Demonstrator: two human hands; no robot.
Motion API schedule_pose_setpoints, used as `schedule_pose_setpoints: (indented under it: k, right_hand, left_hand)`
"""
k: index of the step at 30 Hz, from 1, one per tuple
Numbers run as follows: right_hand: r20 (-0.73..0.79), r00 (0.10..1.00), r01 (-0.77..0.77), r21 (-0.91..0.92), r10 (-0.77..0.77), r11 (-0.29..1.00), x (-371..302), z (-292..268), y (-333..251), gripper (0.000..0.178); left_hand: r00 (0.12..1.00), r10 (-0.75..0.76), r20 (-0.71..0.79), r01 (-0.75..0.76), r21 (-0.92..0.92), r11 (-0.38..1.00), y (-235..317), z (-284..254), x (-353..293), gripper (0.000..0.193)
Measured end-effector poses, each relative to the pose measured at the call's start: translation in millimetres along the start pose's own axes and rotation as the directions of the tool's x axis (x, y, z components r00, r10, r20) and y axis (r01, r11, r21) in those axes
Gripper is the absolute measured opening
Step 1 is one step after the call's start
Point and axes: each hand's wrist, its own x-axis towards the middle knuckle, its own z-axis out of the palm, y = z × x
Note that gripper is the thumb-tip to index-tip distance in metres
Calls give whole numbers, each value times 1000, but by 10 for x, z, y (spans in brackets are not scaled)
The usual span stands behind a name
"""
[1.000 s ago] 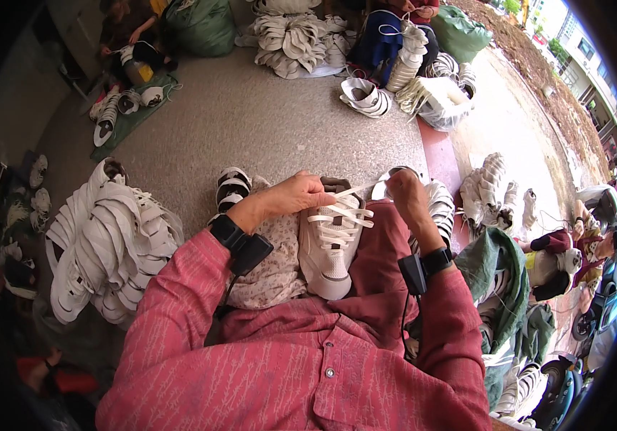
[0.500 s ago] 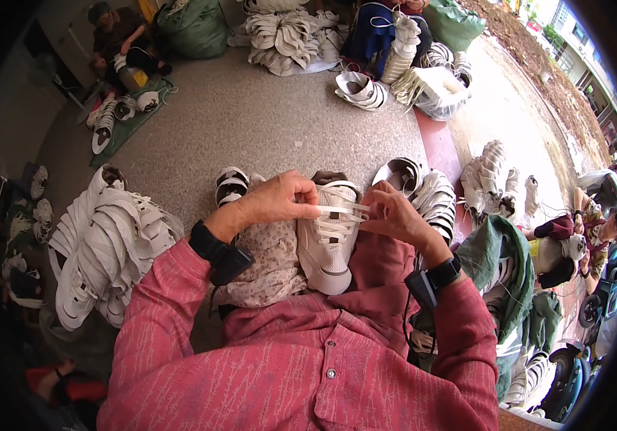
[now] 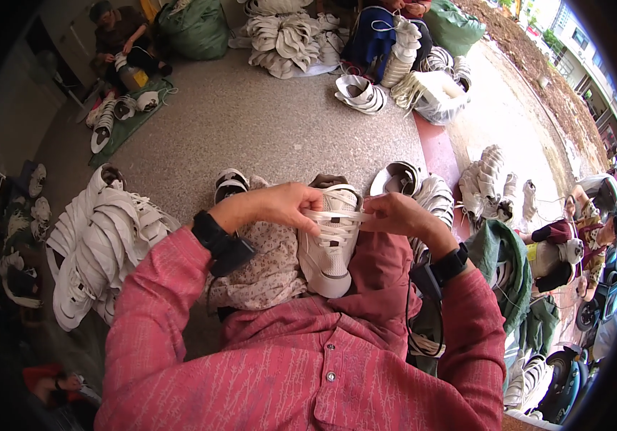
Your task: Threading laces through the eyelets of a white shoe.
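Speckled grey stone floor (image 3: pixel 265 129), outdoor work area, heaps of white shoes all round. Person in a red long-sleeved shirt (image 3: pixel 308 366) sits with a white sneaker (image 3: pixel 328 241) on the lap, toe pointing away, sole end toward the body, resting partly on a floral cloth (image 3: pixel 269 262) over the left knee and partly on the red fabric of the right leg. Left hand (image 3: pixel 279 207) comes in from the left, grip pinching a flat white lace (image 3: pixel 337 215) at the upper eyelets, fingers pressed together on it. Right hand (image 3: pixel 394 215) meets it from the right, grip also pinched shut on the other end of the same lace, lace stretched level across the shoe between both hands. Black wristband (image 3: pixel 211 233) on the left wrist, black watch (image 3: pixel 450 264) on the right, thin black cable hanging below it. Large pile of white sneakers (image 3: pixel 100 251) on the floor just left of the person. Smaller stack of white shoes (image 3: pixel 423 194) right beside the right hand. More shoe bundles (image 3: pixel 287 43) at far edge, green sack (image 3: pixel 193 29) near them. Another person (image 3: pixel 122 43) sits far left on a green mat (image 3: pixel 132 118) with shoes, well apart. Someone else (image 3: pixel 574 237) is seated at the right edge, details too small to tell
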Motion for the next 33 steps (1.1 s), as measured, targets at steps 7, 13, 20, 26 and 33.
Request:
schedule_pose_setpoints:
  k: [7, 13, 20, 26, 33]
  right_hand:
    - [-304, 952, -122, -328, 18, 937, -4, 213, -227, 38]
    - [-355, 930, -202, -269, 98, 942, -91, 362, -361, 31]
    - [-199, 933, -77, 702, 300, 708, 96, 32, 115, 37]
    - [-117, 992, 93, 356, -54, 930, 486, 63, 103, 54]
    - [-20, 972, -163, 660, 235, 733, 622, 96, 96, 37]
  left_hand:
    - [989, -141, 53, 125, 229, 965, 26, -198, -129, 30]
    - [958, -259, 121, 237, 175, 956, 234, -228, -75, 30]
    - [906, -15, -422, -16, -69, 997, -13, -246, -82, 26]
    - [844, -111, -524, 67, -104, 992, -517, -222, 351, 29]
    - [849, -254, -463, 128, -286, 950, -576, -235, 537, 52]
